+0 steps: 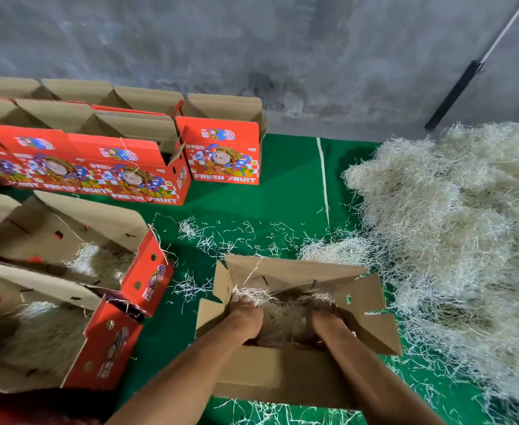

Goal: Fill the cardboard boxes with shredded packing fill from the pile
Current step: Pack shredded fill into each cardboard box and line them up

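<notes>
While both wrists are sunk in the open box (286, 372), the left hand (246, 312) and right hand (325, 320) are buried in shredded fill (282, 314); whether fingers grasp or press cannot be told. A packing-down step is judged underway. More is needed from the pile (454, 216), close on the right.

Even, soft light with faint shadows; wide-angle bending at the edges (the left boxes (53, 317) blur).
</notes>
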The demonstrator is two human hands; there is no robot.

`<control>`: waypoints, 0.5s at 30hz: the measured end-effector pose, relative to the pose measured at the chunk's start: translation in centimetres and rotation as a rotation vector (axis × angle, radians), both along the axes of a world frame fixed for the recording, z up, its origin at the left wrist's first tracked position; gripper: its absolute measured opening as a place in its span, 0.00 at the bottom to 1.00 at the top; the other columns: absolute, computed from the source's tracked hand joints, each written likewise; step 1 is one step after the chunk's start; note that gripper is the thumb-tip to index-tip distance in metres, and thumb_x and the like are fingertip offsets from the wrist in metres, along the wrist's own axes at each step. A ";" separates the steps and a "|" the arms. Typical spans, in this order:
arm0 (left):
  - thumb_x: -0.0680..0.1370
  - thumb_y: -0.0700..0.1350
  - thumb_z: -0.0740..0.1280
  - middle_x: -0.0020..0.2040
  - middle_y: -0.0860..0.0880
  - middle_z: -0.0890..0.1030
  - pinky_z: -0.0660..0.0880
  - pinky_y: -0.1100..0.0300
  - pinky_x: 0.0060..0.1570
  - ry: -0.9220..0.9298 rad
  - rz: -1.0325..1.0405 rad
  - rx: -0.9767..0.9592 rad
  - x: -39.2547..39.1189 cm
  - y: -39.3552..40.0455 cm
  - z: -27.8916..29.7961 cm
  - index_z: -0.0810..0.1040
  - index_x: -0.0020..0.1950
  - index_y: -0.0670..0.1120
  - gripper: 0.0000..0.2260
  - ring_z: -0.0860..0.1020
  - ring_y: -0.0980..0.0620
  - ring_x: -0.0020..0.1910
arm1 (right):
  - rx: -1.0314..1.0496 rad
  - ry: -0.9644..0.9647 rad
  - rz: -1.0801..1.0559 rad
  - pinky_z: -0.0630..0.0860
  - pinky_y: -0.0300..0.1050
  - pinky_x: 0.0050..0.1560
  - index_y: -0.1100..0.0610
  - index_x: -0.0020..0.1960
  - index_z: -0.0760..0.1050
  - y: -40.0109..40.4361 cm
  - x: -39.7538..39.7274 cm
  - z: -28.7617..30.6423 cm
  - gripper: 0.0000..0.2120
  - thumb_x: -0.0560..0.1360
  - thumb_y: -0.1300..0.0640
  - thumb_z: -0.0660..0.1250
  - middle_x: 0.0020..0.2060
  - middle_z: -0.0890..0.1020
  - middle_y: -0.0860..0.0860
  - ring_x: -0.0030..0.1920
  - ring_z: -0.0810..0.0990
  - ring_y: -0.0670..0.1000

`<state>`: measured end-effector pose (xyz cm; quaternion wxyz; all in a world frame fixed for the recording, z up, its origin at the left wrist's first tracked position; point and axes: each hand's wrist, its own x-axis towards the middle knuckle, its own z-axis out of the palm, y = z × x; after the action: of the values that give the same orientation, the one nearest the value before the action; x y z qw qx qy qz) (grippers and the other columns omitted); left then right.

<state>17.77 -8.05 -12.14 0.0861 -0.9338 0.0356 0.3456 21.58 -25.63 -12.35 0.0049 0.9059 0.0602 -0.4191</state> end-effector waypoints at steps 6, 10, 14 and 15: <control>0.78 0.39 0.63 0.77 0.42 0.65 0.51 0.42 0.76 -0.092 0.047 -0.033 -0.3 -1.7 -0.2 0.69 0.75 0.45 0.23 0.60 0.42 0.77 | -0.048 -0.343 0.191 0.77 0.52 0.55 0.54 0.62 0.78 1.5 0.0 1.0 0.15 0.78 0.63 0.61 0.60 0.82 0.54 0.60 0.81 0.57; 0.79 0.39 0.61 0.65 0.43 0.77 0.71 0.50 0.64 -0.088 0.247 -0.287 -0.1 -3.2 1.2 0.76 0.66 0.43 0.15 0.76 0.43 0.64 | 0.277 -0.224 -0.074 0.74 0.53 0.62 0.58 0.63 0.76 3.5 1.1 1.2 0.14 0.82 0.59 0.56 0.62 0.80 0.60 0.62 0.79 0.60; 0.84 0.42 0.53 0.70 0.40 0.72 0.67 0.49 0.69 0.002 0.290 -0.266 -0.5 -3.2 1.5 0.70 0.73 0.41 0.18 0.71 0.41 0.69 | 0.568 0.027 -0.432 0.77 0.43 0.43 0.62 0.63 0.77 3.3 -0.2 -0.5 0.15 0.83 0.53 0.62 0.54 0.82 0.60 0.46 0.78 0.51; 0.85 0.41 0.53 0.72 0.39 0.70 0.66 0.49 0.71 0.006 0.275 -0.265 -0.7 -3.0 1.0 0.68 0.75 0.40 0.19 0.70 0.41 0.71 | 0.559 0.023 -0.449 0.75 0.39 0.40 0.61 0.63 0.76 3.0 -0.6 -1.1 0.14 0.82 0.54 0.64 0.53 0.81 0.59 0.45 0.76 0.50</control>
<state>17.11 -11.09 -11.13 -0.0860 -0.9320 -0.0467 0.3490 20.96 -22.60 -13.45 -0.3362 0.8580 -0.0280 -0.3873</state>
